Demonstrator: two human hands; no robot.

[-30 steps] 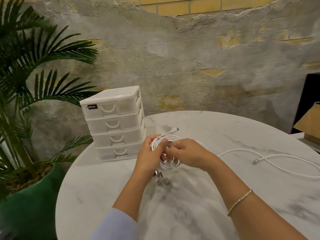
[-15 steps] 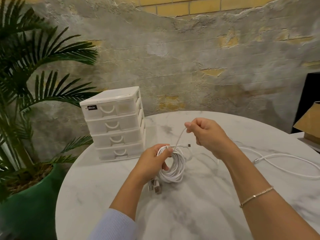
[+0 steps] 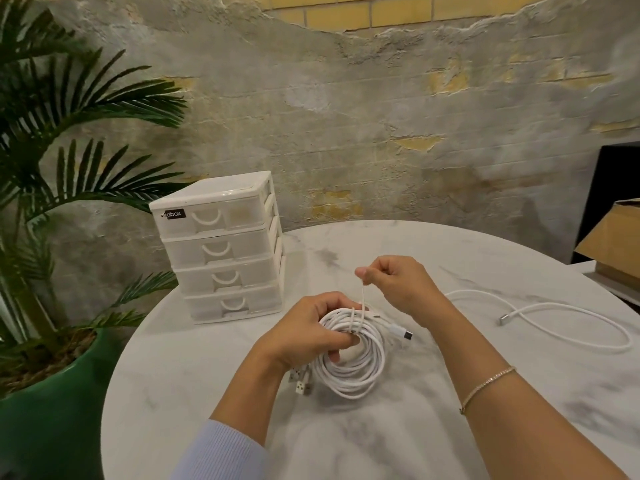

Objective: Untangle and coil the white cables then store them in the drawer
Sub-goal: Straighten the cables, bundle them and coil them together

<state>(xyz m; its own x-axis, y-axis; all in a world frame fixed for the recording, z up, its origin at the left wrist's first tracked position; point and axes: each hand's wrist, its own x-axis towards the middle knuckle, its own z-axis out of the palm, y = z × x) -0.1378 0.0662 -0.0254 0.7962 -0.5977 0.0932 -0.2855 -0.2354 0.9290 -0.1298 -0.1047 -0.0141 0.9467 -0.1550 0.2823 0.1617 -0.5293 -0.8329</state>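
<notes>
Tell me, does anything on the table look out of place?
Only one thing: a second white cable lies loose and uncoiled on the table, right of the coil in the left hand.

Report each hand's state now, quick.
Left hand: closed on the coiled cable.
Right hand: fingers pinching that cable's loose end.

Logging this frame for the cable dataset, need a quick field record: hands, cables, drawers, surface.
left hand: grips coiled white cable, held above table
right hand: pinches cable tail, pulled up from the wrap around the coil
loose white cable: uncoiled, lying on table to the right
drawer unit: four drawers, all shut, at table's back left
table: round, marble-look top
</notes>
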